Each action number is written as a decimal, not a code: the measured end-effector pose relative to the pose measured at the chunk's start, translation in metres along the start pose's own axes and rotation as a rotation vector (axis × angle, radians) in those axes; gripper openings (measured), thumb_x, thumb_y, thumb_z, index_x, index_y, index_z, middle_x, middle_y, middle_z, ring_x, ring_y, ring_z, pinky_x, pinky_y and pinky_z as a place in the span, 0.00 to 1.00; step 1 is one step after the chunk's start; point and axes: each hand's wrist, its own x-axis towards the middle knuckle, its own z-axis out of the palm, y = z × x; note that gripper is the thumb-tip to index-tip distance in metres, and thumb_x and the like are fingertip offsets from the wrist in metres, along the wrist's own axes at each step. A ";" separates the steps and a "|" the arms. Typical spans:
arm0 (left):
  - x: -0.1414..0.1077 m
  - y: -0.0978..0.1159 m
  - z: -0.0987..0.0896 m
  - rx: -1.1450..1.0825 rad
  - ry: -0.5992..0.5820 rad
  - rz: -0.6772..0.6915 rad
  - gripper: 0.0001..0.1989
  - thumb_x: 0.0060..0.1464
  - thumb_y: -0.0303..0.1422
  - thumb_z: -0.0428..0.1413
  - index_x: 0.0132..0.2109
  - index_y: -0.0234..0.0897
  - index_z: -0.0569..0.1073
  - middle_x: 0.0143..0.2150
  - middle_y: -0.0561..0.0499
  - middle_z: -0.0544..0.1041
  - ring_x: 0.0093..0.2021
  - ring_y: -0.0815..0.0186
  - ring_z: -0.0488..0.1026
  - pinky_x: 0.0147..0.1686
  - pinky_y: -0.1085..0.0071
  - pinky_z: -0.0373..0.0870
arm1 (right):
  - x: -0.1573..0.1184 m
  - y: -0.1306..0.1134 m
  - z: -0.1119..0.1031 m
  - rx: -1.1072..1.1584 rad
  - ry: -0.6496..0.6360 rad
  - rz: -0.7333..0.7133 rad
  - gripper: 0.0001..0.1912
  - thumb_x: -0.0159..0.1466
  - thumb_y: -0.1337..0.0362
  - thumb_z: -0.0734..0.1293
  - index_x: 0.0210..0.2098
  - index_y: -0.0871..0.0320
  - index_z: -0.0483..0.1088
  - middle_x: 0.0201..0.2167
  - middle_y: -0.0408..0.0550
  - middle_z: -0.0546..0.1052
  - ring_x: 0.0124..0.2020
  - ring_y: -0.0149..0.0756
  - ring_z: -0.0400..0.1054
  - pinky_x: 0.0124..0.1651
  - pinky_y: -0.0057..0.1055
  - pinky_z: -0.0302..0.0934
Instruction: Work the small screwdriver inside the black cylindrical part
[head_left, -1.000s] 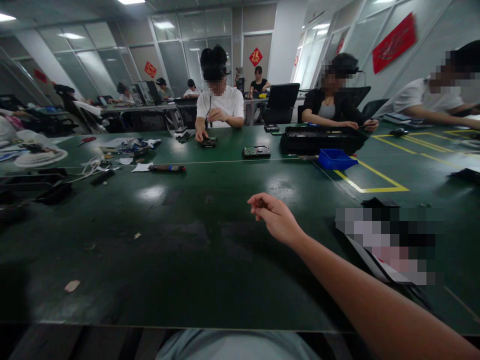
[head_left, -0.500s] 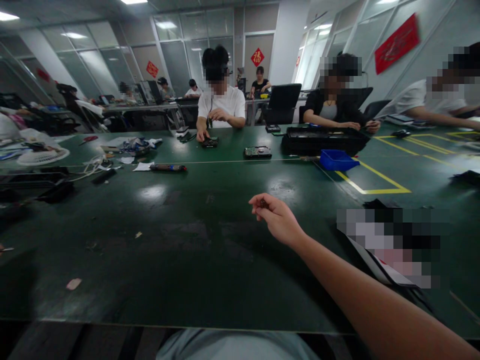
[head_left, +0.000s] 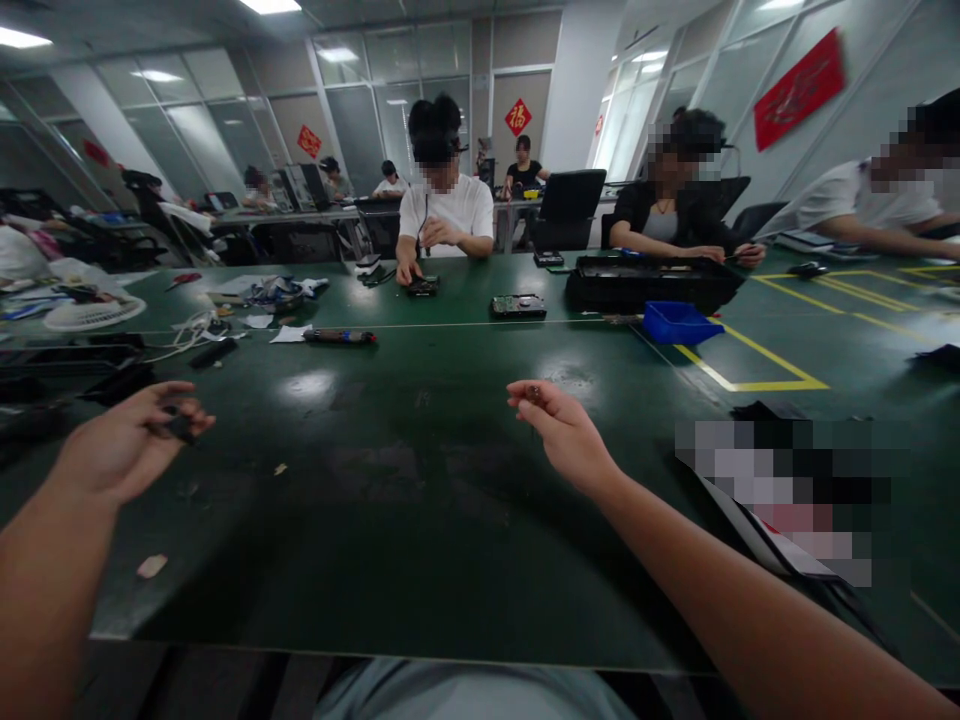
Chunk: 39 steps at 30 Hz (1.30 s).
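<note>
On the left, my left hand (head_left: pixel 124 440) is raised over the green table (head_left: pixel 360 560), its fingers curled round a small dark object (head_left: pixel 180 427) that I cannot identify. My right hand (head_left: pixel 555 425) hangs above the middle of the table. Between its thumb and fingers is a small brownish object (head_left: pixel 533 394), too small to name. The two hands are well apart. A small pale scrap (head_left: pixel 152 567) lies on the table below my left hand, and a smaller yellowish scrap (head_left: pixel 280 469) rests to its right.
Across the table, a person in white handles a dark device (head_left: pixel 423 286). A circuit-board device (head_left: pixel 518 306), a blue tray (head_left: pixel 681 323), a long black case (head_left: pixel 652 284) and a dark tool (head_left: pixel 340 337) lie along the far side. Cables and bags are at left.
My left hand has come into view from the left with a dark object in its fingers. My right hand has stayed nearly in place, still pinching the small brownish object.
</note>
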 end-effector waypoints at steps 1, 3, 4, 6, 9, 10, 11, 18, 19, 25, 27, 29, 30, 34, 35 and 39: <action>-0.005 -0.002 0.014 -0.078 -0.090 -0.080 0.12 0.50 0.18 0.44 0.38 0.33 0.68 0.23 0.58 0.67 0.31 0.73 0.68 0.41 0.71 0.70 | -0.001 0.000 0.000 -0.047 -0.003 -0.022 0.14 0.65 0.60 0.62 0.48 0.54 0.72 0.45 0.50 0.75 0.47 0.40 0.70 0.50 0.40 0.63; -0.020 -0.003 0.045 -0.151 -0.293 -0.121 0.12 0.55 0.22 0.45 0.44 0.34 0.69 0.30 0.57 0.71 0.35 0.73 0.70 0.42 0.73 0.68 | -0.003 -0.003 0.001 -0.184 -0.003 -0.077 0.13 0.67 0.61 0.62 0.48 0.54 0.74 0.46 0.50 0.74 0.46 0.39 0.70 0.50 0.40 0.63; -0.029 -0.003 0.061 -0.150 -0.380 -0.100 0.12 0.55 0.25 0.48 0.46 0.35 0.68 0.33 0.56 0.72 0.37 0.71 0.71 0.41 0.73 0.68 | -0.004 -0.005 0.001 -0.252 -0.004 -0.103 0.13 0.67 0.61 0.63 0.47 0.54 0.75 0.46 0.50 0.74 0.44 0.39 0.70 0.49 0.39 0.64; -0.048 -0.002 0.092 -0.057 -0.535 -0.002 0.24 0.47 0.23 0.56 0.53 0.38 0.66 0.39 0.55 0.73 0.41 0.67 0.73 0.43 0.70 0.69 | -0.005 -0.009 0.001 -0.342 -0.013 -0.134 0.12 0.67 0.60 0.64 0.45 0.54 0.77 0.43 0.51 0.73 0.42 0.39 0.70 0.46 0.39 0.65; -0.074 -0.001 0.134 0.200 -0.644 0.228 0.27 0.48 0.27 0.59 0.57 0.36 0.65 0.45 0.49 0.75 0.45 0.60 0.75 0.51 0.59 0.69 | -0.006 -0.013 0.000 -0.435 -0.008 -0.133 0.11 0.64 0.57 0.68 0.42 0.54 0.79 0.38 0.50 0.73 0.36 0.39 0.69 0.38 0.36 0.64; -0.081 -0.001 0.146 0.258 -0.660 0.275 0.24 0.50 0.28 0.58 0.55 0.36 0.66 0.46 0.47 0.76 0.46 0.59 0.75 0.53 0.57 0.69 | -0.006 -0.014 0.000 -0.464 0.005 -0.131 0.11 0.64 0.56 0.69 0.40 0.54 0.80 0.35 0.49 0.73 0.34 0.38 0.68 0.35 0.36 0.63; -0.088 -0.002 0.158 0.290 -0.687 0.317 0.20 0.52 0.29 0.58 0.53 0.36 0.68 0.47 0.46 0.76 0.47 0.58 0.75 0.54 0.56 0.69 | -0.005 -0.014 -0.001 -0.490 0.020 -0.129 0.11 0.63 0.55 0.70 0.38 0.54 0.80 0.32 0.48 0.72 0.31 0.37 0.66 0.33 0.35 0.61; -0.123 -0.010 0.216 0.317 -0.856 0.608 0.18 0.52 0.23 0.61 0.50 0.42 0.76 0.49 0.50 0.79 0.50 0.58 0.75 0.54 0.59 0.70 | -0.008 -0.017 -0.002 -0.427 0.167 -0.115 0.16 0.68 0.53 0.64 0.28 0.55 0.71 0.20 0.40 0.68 0.23 0.32 0.61 0.28 0.31 0.54; -0.125 -0.013 0.221 0.321 -0.842 0.647 0.18 0.52 0.21 0.60 0.49 0.42 0.77 0.49 0.50 0.78 0.51 0.58 0.75 0.55 0.59 0.70 | -0.009 -0.019 -0.002 -0.412 0.192 -0.124 0.16 0.68 0.54 0.63 0.27 0.55 0.69 0.20 0.40 0.68 0.23 0.32 0.61 0.28 0.31 0.54; -0.123 -0.037 0.234 0.295 -0.857 0.781 0.20 0.56 0.20 0.57 0.55 0.40 0.75 0.54 0.47 0.76 0.55 0.59 0.73 0.60 0.58 0.67 | -0.013 -0.020 -0.001 -0.306 0.277 -0.176 0.13 0.70 0.55 0.61 0.34 0.55 0.70 0.27 0.44 0.73 0.28 0.35 0.68 0.33 0.32 0.60; -0.118 -0.042 0.236 0.270 -0.837 0.775 0.20 0.57 0.22 0.58 0.56 0.39 0.74 0.55 0.46 0.76 0.56 0.59 0.72 0.61 0.57 0.67 | -0.014 -0.017 0.000 -0.234 0.277 -0.182 0.11 0.70 0.55 0.61 0.39 0.54 0.71 0.31 0.45 0.76 0.32 0.36 0.71 0.36 0.34 0.64; -0.114 -0.044 0.235 0.255 -0.816 0.780 0.17 0.57 0.23 0.59 0.53 0.38 0.75 0.55 0.46 0.75 0.57 0.58 0.72 0.62 0.56 0.66 | -0.014 -0.014 0.000 -0.189 0.259 -0.180 0.11 0.70 0.55 0.62 0.41 0.54 0.71 0.33 0.47 0.77 0.34 0.38 0.73 0.39 0.35 0.66; -0.112 -0.045 0.234 0.249 -0.809 0.784 0.16 0.57 0.24 0.59 0.52 0.39 0.75 0.55 0.46 0.75 0.58 0.58 0.71 0.63 0.55 0.65 | -0.014 -0.013 0.000 -0.183 0.242 -0.177 0.11 0.70 0.55 0.62 0.42 0.54 0.71 0.34 0.47 0.78 0.35 0.38 0.74 0.40 0.36 0.67; -0.108 -0.046 0.230 0.226 -0.809 0.762 0.17 0.59 0.27 0.59 0.54 0.41 0.74 0.56 0.47 0.75 0.58 0.58 0.71 0.63 0.54 0.64 | -0.015 -0.013 0.001 -0.195 0.167 -0.170 0.10 0.69 0.56 0.64 0.41 0.54 0.72 0.33 0.47 0.79 0.35 0.39 0.75 0.41 0.37 0.67; -0.108 -0.047 0.229 0.225 -0.810 0.750 0.17 0.59 0.27 0.59 0.55 0.41 0.74 0.55 0.48 0.75 0.57 0.58 0.71 0.62 0.54 0.65 | -0.015 -0.013 0.001 -0.202 0.154 -0.169 0.10 0.69 0.56 0.64 0.41 0.55 0.72 0.33 0.47 0.79 0.35 0.38 0.75 0.41 0.36 0.67; -0.109 -0.046 0.227 0.226 -0.809 0.728 0.17 0.59 0.28 0.59 0.55 0.41 0.74 0.55 0.48 0.76 0.57 0.59 0.71 0.62 0.57 0.65 | -0.015 -0.014 0.003 -0.222 0.139 -0.174 0.09 0.69 0.57 0.63 0.41 0.55 0.72 0.32 0.47 0.80 0.34 0.38 0.76 0.40 0.35 0.67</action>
